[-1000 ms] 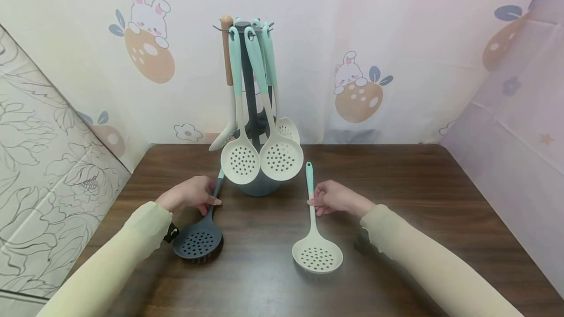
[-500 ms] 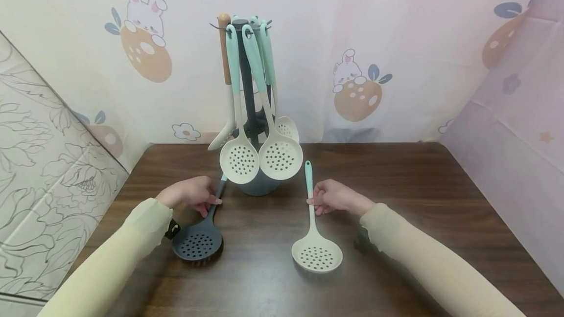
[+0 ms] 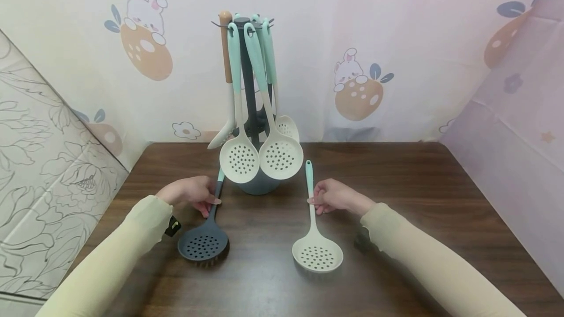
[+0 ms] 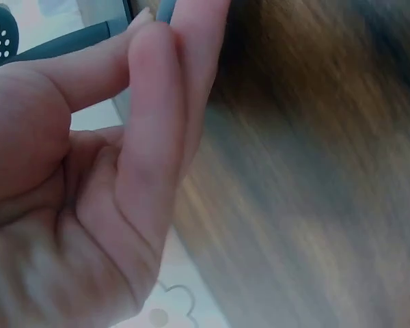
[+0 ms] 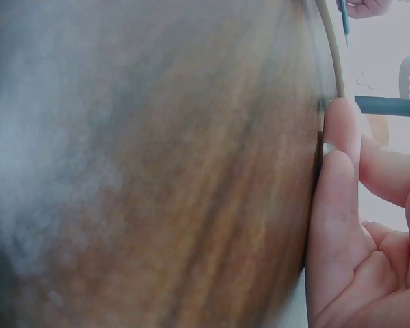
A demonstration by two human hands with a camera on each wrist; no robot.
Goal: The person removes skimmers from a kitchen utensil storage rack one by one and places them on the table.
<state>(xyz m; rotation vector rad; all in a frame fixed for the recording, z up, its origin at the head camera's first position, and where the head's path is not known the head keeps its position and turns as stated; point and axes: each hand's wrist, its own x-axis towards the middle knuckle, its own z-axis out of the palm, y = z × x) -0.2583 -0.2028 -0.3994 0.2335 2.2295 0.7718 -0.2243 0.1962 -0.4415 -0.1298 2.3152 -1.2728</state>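
Observation:
In the head view my left hand (image 3: 196,194) pinches the lower handle of a dark grey skimmer (image 3: 203,244), its thumb lying across the shaft. The skimmer's round perforated head points toward me, low over the table, and its mint grip end is partly behind the hanging utensils. On the other side, my right hand (image 3: 336,196) pinches a cream skimmer (image 3: 317,254) with a mint handle between thumb and fingers. That handle's end points toward the wall. In the right wrist view the fingertips meet at the pale handle (image 5: 333,48).
A dark utensil stand (image 3: 249,82) rises between the hands. Several utensils hang from it, including two cream skimmers (image 3: 240,160) in front and one with a brown handle (image 3: 226,48). The brown wooden table (image 3: 374,165) ends at a rabbit-patterned curtain (image 3: 299,62).
The grey skimmer's head has swung slightly to the right, while its handle tilts back and forth in my left hand. My right hand and the cream skimmer stay in place.

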